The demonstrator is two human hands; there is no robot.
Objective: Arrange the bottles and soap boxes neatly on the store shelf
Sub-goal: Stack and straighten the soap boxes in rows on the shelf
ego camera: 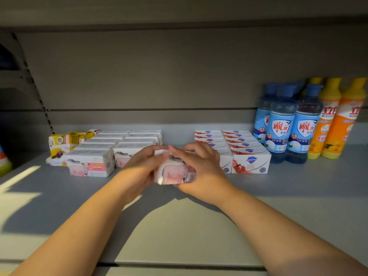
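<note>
Both hands, left hand [143, 162] and right hand [201, 166], are curling their fingers [179, 151] around a pink soap box [173, 172], holding it mid-shelf [59, 206] between two box rows [111, 148], likely lining it up with them.

Wide bare shelf [278, 206] front. Blocked behind by pink soap boxes [90, 164] left, red soap boxes [251, 162] right of centre, bottles [288, 126] far right.
</note>
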